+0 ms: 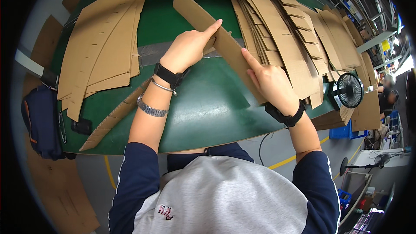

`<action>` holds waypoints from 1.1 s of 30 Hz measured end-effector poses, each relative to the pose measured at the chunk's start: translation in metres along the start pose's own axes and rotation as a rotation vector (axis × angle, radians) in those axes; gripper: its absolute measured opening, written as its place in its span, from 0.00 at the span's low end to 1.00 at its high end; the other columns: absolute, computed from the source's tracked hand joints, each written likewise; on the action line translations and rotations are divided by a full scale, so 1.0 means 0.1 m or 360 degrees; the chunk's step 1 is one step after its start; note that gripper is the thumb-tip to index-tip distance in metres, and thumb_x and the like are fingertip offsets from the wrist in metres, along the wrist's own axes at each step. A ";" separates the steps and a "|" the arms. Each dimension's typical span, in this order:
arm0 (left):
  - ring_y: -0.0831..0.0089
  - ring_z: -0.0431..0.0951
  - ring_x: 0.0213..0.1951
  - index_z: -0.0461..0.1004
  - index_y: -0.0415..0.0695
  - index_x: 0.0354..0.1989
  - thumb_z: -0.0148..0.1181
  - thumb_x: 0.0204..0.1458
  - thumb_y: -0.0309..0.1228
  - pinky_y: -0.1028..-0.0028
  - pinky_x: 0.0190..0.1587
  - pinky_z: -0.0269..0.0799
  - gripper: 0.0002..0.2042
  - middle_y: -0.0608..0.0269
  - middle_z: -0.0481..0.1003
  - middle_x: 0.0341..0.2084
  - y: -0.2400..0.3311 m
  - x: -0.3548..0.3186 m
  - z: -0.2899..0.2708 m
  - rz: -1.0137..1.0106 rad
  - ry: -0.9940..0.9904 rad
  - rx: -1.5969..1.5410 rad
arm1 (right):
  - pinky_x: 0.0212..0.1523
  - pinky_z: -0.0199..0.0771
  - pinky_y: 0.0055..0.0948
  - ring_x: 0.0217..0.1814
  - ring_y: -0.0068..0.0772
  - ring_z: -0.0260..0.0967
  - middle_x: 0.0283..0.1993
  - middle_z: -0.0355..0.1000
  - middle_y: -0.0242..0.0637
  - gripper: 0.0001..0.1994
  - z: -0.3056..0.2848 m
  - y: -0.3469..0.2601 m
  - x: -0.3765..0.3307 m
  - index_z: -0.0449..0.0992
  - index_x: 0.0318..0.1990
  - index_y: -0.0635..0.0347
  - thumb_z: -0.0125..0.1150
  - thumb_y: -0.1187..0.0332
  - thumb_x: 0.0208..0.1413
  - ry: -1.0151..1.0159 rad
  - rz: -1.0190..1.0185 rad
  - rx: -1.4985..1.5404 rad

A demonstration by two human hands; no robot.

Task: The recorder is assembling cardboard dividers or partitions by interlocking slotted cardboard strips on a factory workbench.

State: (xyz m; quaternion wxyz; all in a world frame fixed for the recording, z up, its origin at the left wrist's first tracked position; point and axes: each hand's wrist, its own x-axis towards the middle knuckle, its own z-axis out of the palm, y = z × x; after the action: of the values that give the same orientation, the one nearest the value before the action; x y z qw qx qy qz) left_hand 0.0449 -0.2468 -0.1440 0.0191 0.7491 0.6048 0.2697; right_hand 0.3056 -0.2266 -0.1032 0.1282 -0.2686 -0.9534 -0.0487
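A long brown cardboard strip (234, 56) stands on edge, slanting across the middle of the green table (195, 99). My left hand (186, 50) grips it near its middle, with the index finger reaching over the top edge. Beside those fingers a small part of another cardboard piece (210, 45) crosses the strip; most of it is hidden. Lower down on the strip, my right hand (273, 84) is closed on it, its index finger lying along the top edge and the thumb against the side. Some fingertips of both hands are out of sight.
Flat slit cardboard sheets (104, 30) lie at the left. Stacked cardboard strips with slots (277, 30) cover the right side. Near my left forearm, a notched cardboard strip (113, 116) leans on edge. A small black fan (350, 90) stands at the right edge; a dark blue bag (41, 121) hangs left.
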 end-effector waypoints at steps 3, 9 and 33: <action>0.49 0.78 0.32 0.51 0.57 0.72 0.55 0.49 0.16 0.56 0.36 0.73 0.40 0.42 0.76 0.28 0.02 0.01 -0.02 -0.0031 -0.0047 -0.0013 | 0.22 0.74 0.38 0.16 0.43 0.70 0.16 0.70 0.42 0.28 0.02 -0.09 -0.03 0.63 0.66 0.62 0.57 0.71 0.57 -0.0030 0.0049 -0.0056; 0.50 0.78 0.30 0.53 0.53 0.71 0.55 0.49 0.16 0.56 0.34 0.73 0.38 0.45 0.77 0.26 0.07 0.03 -0.03 -0.0082 -0.0139 0.0067 | 0.27 0.73 0.43 0.20 0.49 0.71 0.21 0.72 0.47 0.30 0.03 -0.13 -0.01 0.59 0.69 0.56 0.57 0.71 0.59 -0.0121 0.0088 0.0251; 0.48 0.80 0.39 0.77 0.37 0.40 0.58 0.48 0.20 0.58 0.42 0.76 0.10 0.44 0.79 0.34 -0.02 0.03 -0.05 -0.0141 0.0013 0.0059 | 0.32 0.71 0.46 0.25 0.55 0.71 0.26 0.72 0.55 0.34 -0.04 -0.19 0.00 0.56 0.71 0.55 0.56 0.76 0.54 -0.0162 0.0133 0.0543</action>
State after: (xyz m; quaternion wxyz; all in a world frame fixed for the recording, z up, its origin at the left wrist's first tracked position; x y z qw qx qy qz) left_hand 0.0409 -0.2448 -0.1392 0.0148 0.7208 0.6422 0.2604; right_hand 0.2968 -0.2436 -0.1004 0.1254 -0.2846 -0.9411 0.1328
